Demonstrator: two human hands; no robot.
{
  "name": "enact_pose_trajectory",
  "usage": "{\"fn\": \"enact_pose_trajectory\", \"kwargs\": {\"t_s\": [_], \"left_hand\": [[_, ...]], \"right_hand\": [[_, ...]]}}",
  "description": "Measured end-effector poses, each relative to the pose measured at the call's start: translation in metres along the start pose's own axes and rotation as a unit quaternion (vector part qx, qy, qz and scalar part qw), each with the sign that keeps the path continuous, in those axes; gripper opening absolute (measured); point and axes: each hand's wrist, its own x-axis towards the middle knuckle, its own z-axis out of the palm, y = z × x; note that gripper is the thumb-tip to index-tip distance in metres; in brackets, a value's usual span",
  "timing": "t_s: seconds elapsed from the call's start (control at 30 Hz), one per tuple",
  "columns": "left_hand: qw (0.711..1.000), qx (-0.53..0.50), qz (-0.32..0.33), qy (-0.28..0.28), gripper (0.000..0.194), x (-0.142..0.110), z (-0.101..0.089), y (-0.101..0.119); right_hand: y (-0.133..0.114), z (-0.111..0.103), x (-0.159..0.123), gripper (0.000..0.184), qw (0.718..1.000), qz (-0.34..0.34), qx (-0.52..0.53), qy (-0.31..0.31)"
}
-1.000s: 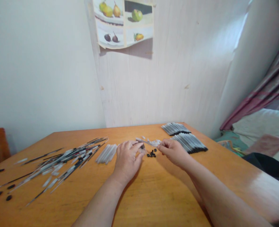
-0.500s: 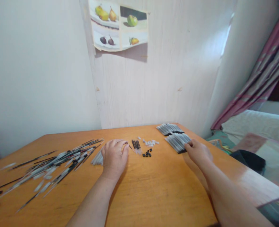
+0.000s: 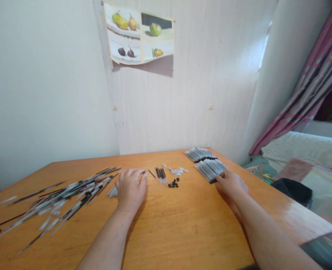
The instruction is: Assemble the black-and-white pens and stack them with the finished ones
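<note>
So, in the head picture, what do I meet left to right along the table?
Scattered pile of sticks, left hand, bunch of dark sticks, little black pieces, two rows of black-ended sticks, right hand.

A hand could pass over the near middle of the table, between the left hand and the right hand. Beyond, black pieces, white pieces and thin dark rods obstruct; a scattered pile bars the left, pen rows the far right.
</note>
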Motion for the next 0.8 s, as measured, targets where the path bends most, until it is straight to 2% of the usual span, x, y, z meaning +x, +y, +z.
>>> {"fn": "enact_pose_trajectory", "kwargs": {"t_s": [0.13, 0.27, 0.37, 0.5, 0.63, 0.8], "left_hand": [[1.000, 0.004, -0.012, -0.004, 0.031, 0.002, -0.002, -0.004], [0.998, 0.005, -0.063, 0.000, 0.032, 0.008, -0.007, -0.016], [0.990, 0.000, -0.139, -0.024, 0.032, 0.013, -0.011, -0.033], [0.970, 0.064, -0.218, -0.090, 0.029, 0.014, -0.013, -0.050], [0.961, 0.129, -0.199, -0.145, 0.022, 0.009, -0.008, -0.052], [0.955, 0.168, -0.183, -0.158, 0.017, 0.004, 0.001, -0.053]], "right_hand": [[0.000, 0.000, 0.001, 0.038, 1.000, 0.004, 0.003, 0.015], [-0.009, -0.002, -0.004, 0.042, 0.999, -0.011, 0.015, 0.047], [-0.021, -0.001, -0.013, 0.041, 0.996, -0.064, 0.032, 0.055], [-0.040, 0.004, -0.028, 0.033, 0.988, -0.138, 0.049, 0.049], [-0.052, 0.007, -0.040, 0.030, 0.980, -0.183, 0.060, 0.038], [-0.059, 0.005, -0.047, 0.029, 0.978, -0.194, 0.071, 0.035]]}}
